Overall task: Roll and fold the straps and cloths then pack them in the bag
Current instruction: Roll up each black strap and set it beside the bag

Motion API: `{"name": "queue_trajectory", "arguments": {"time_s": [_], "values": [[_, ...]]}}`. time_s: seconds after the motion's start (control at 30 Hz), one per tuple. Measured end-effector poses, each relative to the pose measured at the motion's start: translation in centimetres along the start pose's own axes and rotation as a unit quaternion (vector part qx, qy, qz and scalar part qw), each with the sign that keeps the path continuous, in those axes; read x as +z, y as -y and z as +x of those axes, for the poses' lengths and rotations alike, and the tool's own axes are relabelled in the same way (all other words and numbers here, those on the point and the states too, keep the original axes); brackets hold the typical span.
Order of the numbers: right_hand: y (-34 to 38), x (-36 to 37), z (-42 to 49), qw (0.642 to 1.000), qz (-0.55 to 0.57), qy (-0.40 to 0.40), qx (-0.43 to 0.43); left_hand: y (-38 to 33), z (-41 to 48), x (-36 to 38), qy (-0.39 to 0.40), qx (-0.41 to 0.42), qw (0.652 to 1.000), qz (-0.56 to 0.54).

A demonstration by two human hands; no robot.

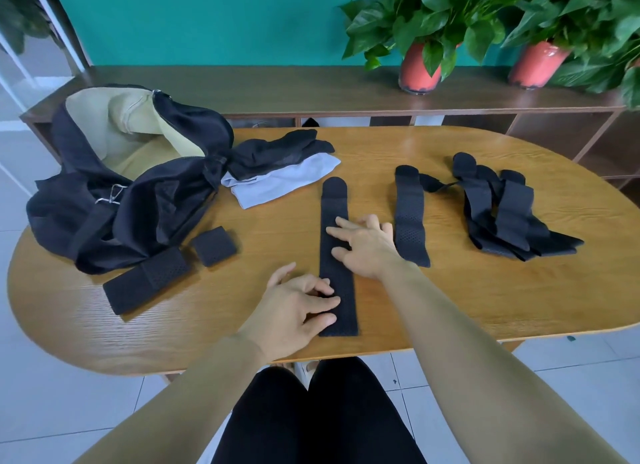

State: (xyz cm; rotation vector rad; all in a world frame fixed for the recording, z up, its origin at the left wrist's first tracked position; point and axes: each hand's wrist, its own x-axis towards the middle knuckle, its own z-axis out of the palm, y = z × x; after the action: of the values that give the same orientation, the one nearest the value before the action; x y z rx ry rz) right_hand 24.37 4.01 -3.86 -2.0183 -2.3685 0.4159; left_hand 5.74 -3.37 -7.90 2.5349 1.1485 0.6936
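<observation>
**Both hands flat on one long strap at the table's near edge**

White floor tiles point(52, 411) and the person's black-clad legs point(311, 411) show below an oval wooden table point(485, 307). A black perforated strap point(334, 207) lies flat on it, running from 6 to 12 o'clock. The left hand point(298, 311) rests on the strap's near end, its lightly bent fingers pressing the left edge and gripping nothing. The right hand point(367, 249) lies on the strap's middle, its fingers spread and loose.

At 9 o'clock of the hands lie a folded strap point(145, 280) and a small rolled strap point(214, 245). A second flat strap point(410, 217) lies just beside the right hand at 3 o'clock. A tangled pile of straps point(502, 214) sits at 2 o'clock; their number is hard to make out.

At 10 o'clock slumps an open black bag point(114, 193) with tan lining. Against it, a black cloth point(277, 152) lies over a pale cloth point(287, 179).

Beyond stand a brown shelf unit point(311, 93), two red-potted plants point(419, 65), cut off at the frame's edge, and a teal wall point(207, 20).
</observation>
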Motion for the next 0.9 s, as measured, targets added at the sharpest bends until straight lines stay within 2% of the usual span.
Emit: {"name": "queue_trajectory", "arguments": {"time_s": [0.43, 0.63, 0.77, 0.9], "values": [[-0.6, -0.4, 2.3, 1.000, -0.006, 0.004, 0.014, 0.2, 0.3, -0.1, 0.011, -0.002, 1.000, 0.005], [0.3, -1.5, 1.6, 0.996, -0.081, -0.003, -0.022, -0.7, 0.1, -0.2, 0.009, -0.023, 0.999, 0.033], [0.4, -1.9, -0.7, 0.996, 0.017, -0.071, -0.052, -0.9, -0.7, -0.3, -0.047, -0.041, 0.998, 0.023], [0.0, -0.9, -5.6, 0.974, 0.182, -0.124, -0.052, -1.5, -1.6, -1.5, -0.018, -0.067, 0.998, 0.003]]}}
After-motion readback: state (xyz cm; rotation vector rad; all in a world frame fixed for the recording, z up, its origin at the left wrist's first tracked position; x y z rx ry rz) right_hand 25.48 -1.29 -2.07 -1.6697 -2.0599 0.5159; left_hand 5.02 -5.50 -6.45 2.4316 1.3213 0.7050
